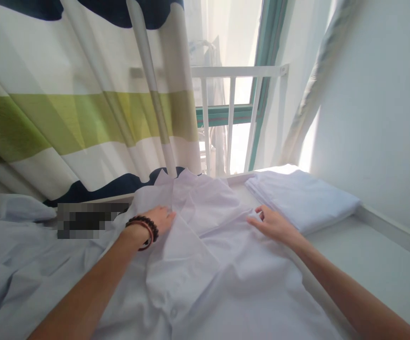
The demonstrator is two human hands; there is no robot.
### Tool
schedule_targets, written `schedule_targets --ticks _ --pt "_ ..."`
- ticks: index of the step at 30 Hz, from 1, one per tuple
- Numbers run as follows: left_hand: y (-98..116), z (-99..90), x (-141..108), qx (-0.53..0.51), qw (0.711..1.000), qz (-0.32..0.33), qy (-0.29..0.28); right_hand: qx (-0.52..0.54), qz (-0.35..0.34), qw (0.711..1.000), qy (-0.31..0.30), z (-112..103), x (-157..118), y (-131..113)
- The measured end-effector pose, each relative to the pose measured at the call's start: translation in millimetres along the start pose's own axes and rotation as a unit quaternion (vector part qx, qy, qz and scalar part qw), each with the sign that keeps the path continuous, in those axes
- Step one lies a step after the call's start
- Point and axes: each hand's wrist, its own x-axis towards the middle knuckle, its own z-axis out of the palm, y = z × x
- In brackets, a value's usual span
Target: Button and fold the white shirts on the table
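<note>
A white buttoned shirt [197, 255] lies spread in front of me, wrinkled, its collar toward the window. My left hand [160, 218], with a dark beaded bracelet and a brown band at the wrist, rests on the shirt's left upper part, fingers spread a little. On the shirt's right upper edge is my right hand [266, 223], thumb and index finger apart, with no cloth visibly held between them. Just beyond it sits a folded white cloth [304, 196].
More crumpled white cloth [31, 264] covers the left side, near a blurred dark patch [84, 219]. A striped curtain [84, 113] hangs at the back left, beside a white railing [240, 72] before a window. A white wall [381, 118] rises at the right.
</note>
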Motion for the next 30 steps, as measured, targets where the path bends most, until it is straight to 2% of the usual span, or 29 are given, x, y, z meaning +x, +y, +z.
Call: schedule_targets --ticks 3,6,9,11,14,16,18,22,26,28,30 --pt "42 -4.0 30 0.034 0.997 0.055 0.044 -0.011 0.008 0.999 0.044 8 0 -2" --pt "89 9.1 54 0.038 0.989 0.130 0.064 -0.006 -0.003 0.997 0.070 15 -2 1" --pt "121 24.2 75 0.039 0.988 0.130 0.071 0.004 -0.019 0.996 0.086 17 -3 4" --pt "131 29.1 87 0.036 0.991 0.104 0.079 0.009 -0.029 0.995 0.091 17 -4 5" --pt "132 28.4 101 0.018 0.994 0.079 0.074 0.012 -0.045 0.994 0.098 16 -6 4" --pt "128 25.4 106 -0.004 0.994 0.088 0.062 0.011 -0.055 0.993 0.102 16 -7 2" --pt "123 22.6 106 -0.037 0.991 0.110 0.063 0.012 -0.060 0.992 0.107 15 -8 1" --pt "115 15.7 99 -0.130 0.977 0.137 0.100 0.023 -0.053 0.991 0.118 16 -5 3" --pt "103 0.2 94 -0.216 0.964 0.092 0.123 0.038 -0.034 0.988 0.148 20 1 8" --pt "94 -7.7 92 -0.246 0.961 0.061 0.106 0.042 -0.029 0.985 0.163 21 3 10" --pt "82 -11.1 89 -0.267 0.961 0.038 0.064 0.044 -0.033 0.984 0.171 22 5 11"
